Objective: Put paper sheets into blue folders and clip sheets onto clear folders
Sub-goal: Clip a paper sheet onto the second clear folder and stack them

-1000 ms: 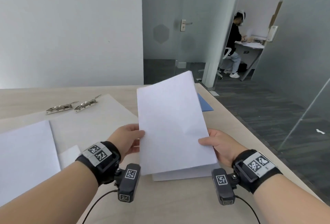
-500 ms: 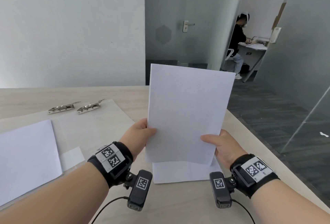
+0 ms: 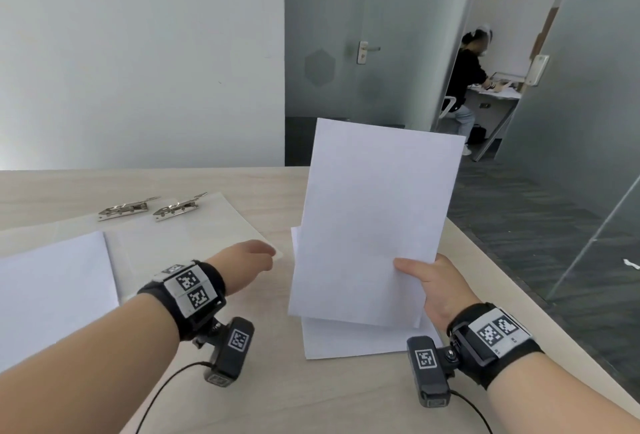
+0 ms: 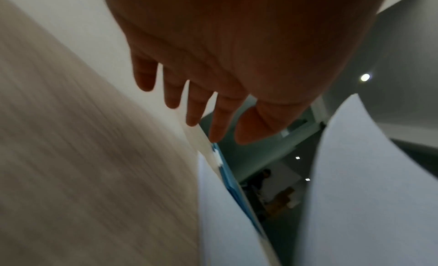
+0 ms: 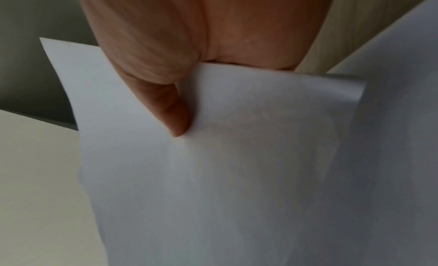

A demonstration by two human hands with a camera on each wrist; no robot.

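Observation:
My right hand (image 3: 433, 281) pinches a few white paper sheets (image 3: 374, 219) by their lower right corner and holds them upright above the table. In the right wrist view the thumb (image 5: 175, 118) presses on the sheets (image 5: 237, 176). Beneath them more white paper (image 3: 363, 340) lies flat. My left hand (image 3: 249, 257) is off the sheets, fingers (image 4: 196, 109) straight and holding nothing, over the near right corner of a clear folder (image 3: 194, 236). A blue folder (image 4: 233, 185) shows only in the left wrist view, beyond the flat paper.
Two metal clips (image 3: 123, 208) (image 3: 180, 207) sit at the clear folders' far edge. A white sheet (image 3: 52, 288) lies at the left. The table's right edge (image 3: 485, 260) runs close to my right hand. A person (image 3: 467, 87) sits at a far desk behind glass walls.
My left hand has let go of the sheets and moved left toward the clear folder. My right hand alone now holds the sheets, which stand more upright.

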